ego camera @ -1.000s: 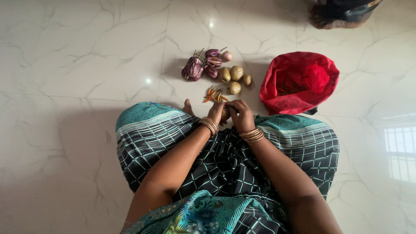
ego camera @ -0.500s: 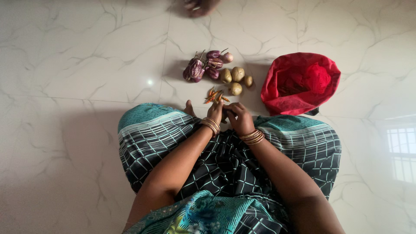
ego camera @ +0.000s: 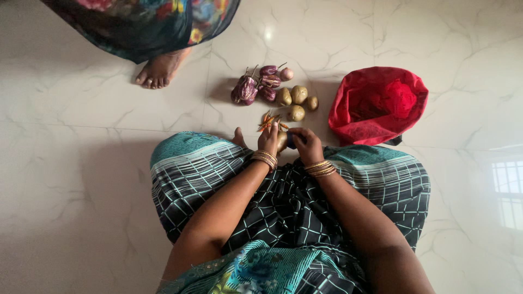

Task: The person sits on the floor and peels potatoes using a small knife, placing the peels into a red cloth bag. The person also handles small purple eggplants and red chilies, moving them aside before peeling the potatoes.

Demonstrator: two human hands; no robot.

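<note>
Brown potato point(ego camera: 281, 141) sits gripped in my left hand point(ego camera: 269, 139); my right hand point(ego camera: 306, 146) fingers close round a small dark tool point(ego camera: 291, 140).

Glossy white marble floor tiles point(ego camera: 98, 163) with grey veins, window reflection point(ego camera: 509, 196) at right, ceiling-light glare point(ego camera: 268, 34)

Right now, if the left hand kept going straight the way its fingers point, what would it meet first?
Probably the small chillies on the floor just beyond the left hand's fingertips, then the potatoes behind them; depth from this overhead view is uncertain.
</note>
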